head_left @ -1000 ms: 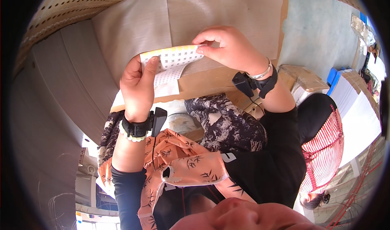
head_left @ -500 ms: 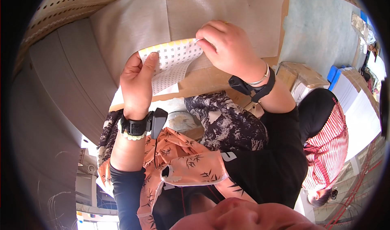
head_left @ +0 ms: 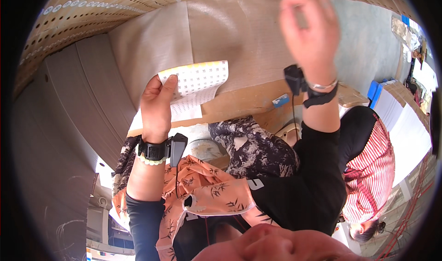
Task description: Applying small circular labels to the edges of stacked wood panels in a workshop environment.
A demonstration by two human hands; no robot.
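Note:
My left hand (head_left: 156,106) is closed on a white sheet of small printed stickers (head_left: 200,79), its thumb pressed on top near the left edge. Yellow shows along the sheet's far edge, and the near part curls downward. Up and to the right, my right hand (head_left: 313,35) is raised apart from the sheet. Its thumb and forefinger meet in a pinch, blurred by motion; whatever is between them cannot be made out. Beyond it, along the far edge, is a tan board with rows of holes (head_left: 110,14), some marked with white round stickers.
Brown sheeting (head_left: 230,35) covers the surface ahead. Large grey-brown panels (head_left: 87,86) stand at left. A small blue-and-white item (head_left: 280,100) lies on the cardboard edge. At right, a person in a red-striped top (head_left: 375,164) bends near a white stack (head_left: 398,123).
My right hand has left the sheet's right corner and moved up and right, toward the holed board. The left hand still holds the sheet, slightly lower in view. The small blue-and-white item now shows.

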